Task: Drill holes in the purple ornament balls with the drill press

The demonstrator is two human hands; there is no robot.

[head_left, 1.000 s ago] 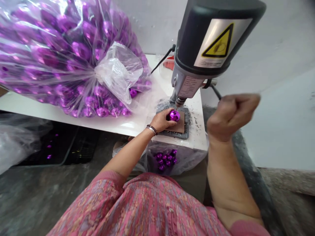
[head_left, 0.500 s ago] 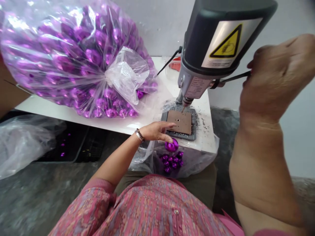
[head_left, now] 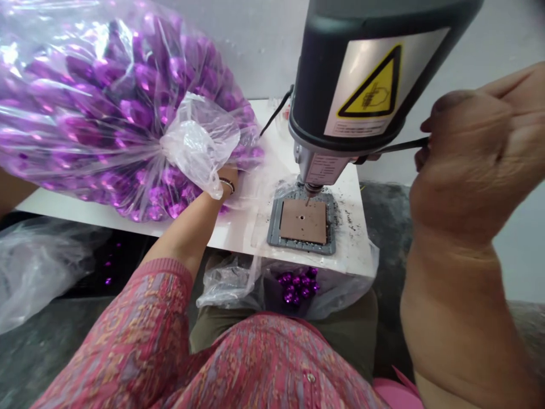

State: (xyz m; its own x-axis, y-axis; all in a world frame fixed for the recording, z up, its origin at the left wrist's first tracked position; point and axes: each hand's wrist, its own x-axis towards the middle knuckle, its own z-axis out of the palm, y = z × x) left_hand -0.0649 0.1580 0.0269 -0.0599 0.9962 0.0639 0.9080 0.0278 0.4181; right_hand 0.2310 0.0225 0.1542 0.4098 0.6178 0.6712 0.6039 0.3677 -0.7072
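Purple metallic baubles (head_left: pixel 138 113): filling a bulging clear plastic bag (head_left: pixel 193 136) that is resting left of and beyond the left hand.
Left hand (head_left: pixel 230 170): reaching in beneath the bag's gathered neck; plastic is hiding the fingers, so I cannot tell whether they are spreading or pinching a bauble.
Bracelets (head_left: pixel 227 184): circling the wrist just behind that hand.
Right hand (head_left: pixel 464 165): clasping the end of a dark feed lever (head_left: pixel 404 146), its back facing the viewer.
Drill press (head_left: pixel 315 74): standing between the hands, its black housing bearing a yellow warning triangle (head_left: pixel 374 85).
Drill bit (head_left: pixel 308 201): pointing down, right of the left hand, over a brown board (head_left: pixel 293 227) that is showing one hole.
Grey base (head_left: pixel 275 227): supporting that board, right of the left hand.
Lower baubles (head_left: pixel 297 287): clustering in plastic below the white table's (head_left: pixel 349 250) near edge, between the hands.
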